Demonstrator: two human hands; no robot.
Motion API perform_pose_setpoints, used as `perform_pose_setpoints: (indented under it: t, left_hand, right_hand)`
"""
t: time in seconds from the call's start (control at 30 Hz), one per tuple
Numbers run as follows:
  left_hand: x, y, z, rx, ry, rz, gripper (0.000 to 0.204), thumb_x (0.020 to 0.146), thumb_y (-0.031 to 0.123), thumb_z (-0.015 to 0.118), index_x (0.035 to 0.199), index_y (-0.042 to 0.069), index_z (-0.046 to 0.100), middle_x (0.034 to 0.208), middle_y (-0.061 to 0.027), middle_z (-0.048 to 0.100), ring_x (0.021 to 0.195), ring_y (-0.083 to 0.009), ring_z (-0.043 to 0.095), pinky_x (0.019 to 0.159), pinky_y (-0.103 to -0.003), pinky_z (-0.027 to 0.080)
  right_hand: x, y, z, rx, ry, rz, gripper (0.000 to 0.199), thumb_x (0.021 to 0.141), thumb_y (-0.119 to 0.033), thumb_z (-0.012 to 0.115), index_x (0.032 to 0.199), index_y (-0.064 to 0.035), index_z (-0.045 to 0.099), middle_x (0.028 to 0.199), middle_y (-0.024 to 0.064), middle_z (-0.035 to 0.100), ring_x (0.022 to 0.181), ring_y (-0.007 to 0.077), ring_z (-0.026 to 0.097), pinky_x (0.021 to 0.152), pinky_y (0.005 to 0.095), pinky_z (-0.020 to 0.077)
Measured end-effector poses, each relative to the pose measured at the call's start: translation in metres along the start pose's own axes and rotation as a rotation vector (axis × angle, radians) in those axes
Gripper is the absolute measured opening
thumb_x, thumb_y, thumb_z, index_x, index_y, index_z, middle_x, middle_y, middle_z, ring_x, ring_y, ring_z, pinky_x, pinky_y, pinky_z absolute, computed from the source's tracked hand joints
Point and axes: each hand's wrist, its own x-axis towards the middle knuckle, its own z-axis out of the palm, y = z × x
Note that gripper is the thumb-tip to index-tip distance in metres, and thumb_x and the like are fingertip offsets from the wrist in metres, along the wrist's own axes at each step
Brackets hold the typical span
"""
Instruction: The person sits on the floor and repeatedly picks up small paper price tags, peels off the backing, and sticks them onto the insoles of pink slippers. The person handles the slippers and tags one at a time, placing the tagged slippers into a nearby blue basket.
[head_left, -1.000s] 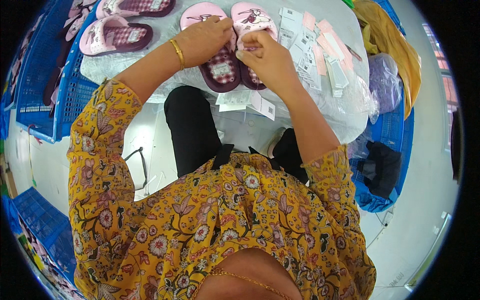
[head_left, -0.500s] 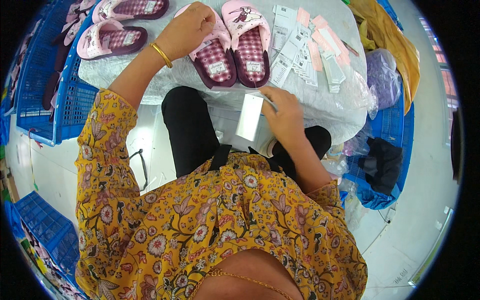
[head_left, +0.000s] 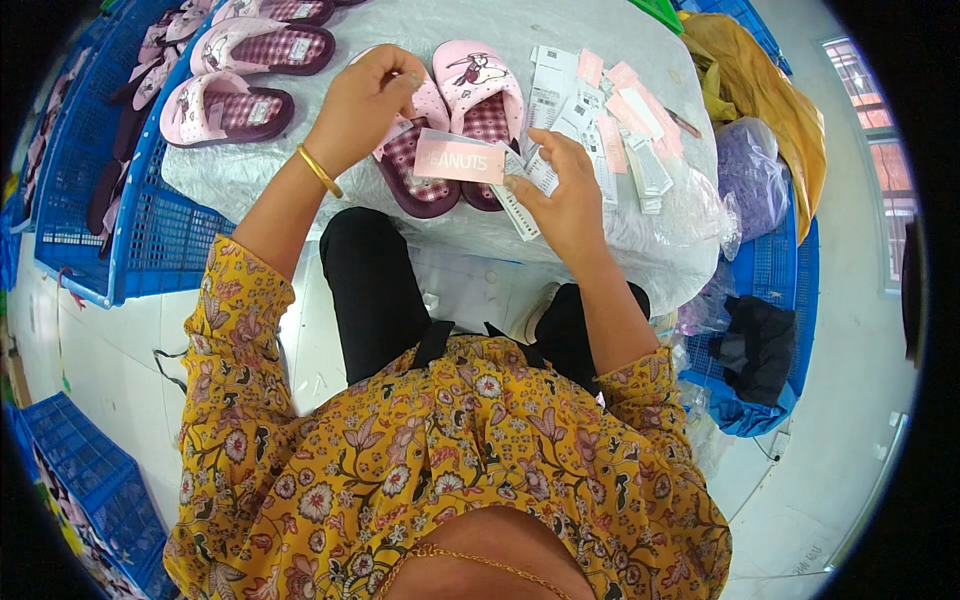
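Note:
Two pink slippers lie side by side before me; the right slipper (head_left: 478, 82) has a drawn figure on its strap and a plaid insole. Partly behind my left hand (head_left: 368, 100) is the left slipper (head_left: 408, 178). That hand hovers over its strap, thumb and fingers pinched together; what they hold, if anything, is too small to see. My right hand (head_left: 566, 200) grips a pink hang tag (head_left: 455, 162) by its right end, in front of the slippers' heel ends. A white printed tag (head_left: 518, 210) hangs below the same fingers.
Loose pink and white tags (head_left: 640, 115) are spread on the plastic-covered table (head_left: 660, 240), right of the pair. More pink slippers (head_left: 235, 108) sit at its left edge. Blue crates (head_left: 150, 200) flank the table. A purple bundle in plastic (head_left: 750, 175) lies at the right.
My right hand has lifted the tags from below the table's edge to over the slippers, and a pink face now shows. My left hand stays pinched by the left slipper. The view has shifted.

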Motion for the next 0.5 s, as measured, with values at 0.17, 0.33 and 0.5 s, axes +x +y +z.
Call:
perform_pose_setpoints:
  t: [0.17,0.33,0.5]
  left_hand:
    - [-0.002,0.012,-0.001,-0.335,-0.007,-0.186,0.012,0.101,0.014,0.051,0.103,0.004,0.057,0.089,-0.0049,0.065,0.062,-0.0047,0.056,0.048,-0.016,0.035]
    - [0.000,0.015,0.002,-0.393,-0.079,-0.234,0.011,0.101,0.014,0.049,0.104,0.005,0.054,0.090,-0.0055,0.065,0.061,-0.0049,0.057,0.047,-0.016,0.036]
    - [-0.004,0.010,0.008,-0.226,-0.151,-0.190,0.010,0.100,0.013,0.051,0.105,0.006,0.056,0.086,-0.0023,0.063,0.059,-0.0041,0.055,0.048,-0.016,0.036]
  right_hand:
    - [-0.002,-0.003,0.000,0.020,-0.067,-0.082,0.032,0.077,-0.014,0.075,0.108,-0.0073,0.067,0.111,0.0123,0.063,0.105,0.0313,0.059,0.093,0.0406,0.0463]
    - [0.003,-0.006,0.001,0.022,-0.118,-0.120,0.022,0.080,-0.015,0.071,0.100,-0.0070,0.070,0.101,0.0097,0.066,0.098,0.0305,0.060,0.087,0.0408,0.0471]
    - [0.008,-0.004,0.003,-0.094,-0.134,-0.266,0.017,0.081,-0.014,0.069,0.096,-0.0084,0.071,0.096,0.0078,0.066,0.092,0.0292,0.060,0.083,0.0414,0.0469]
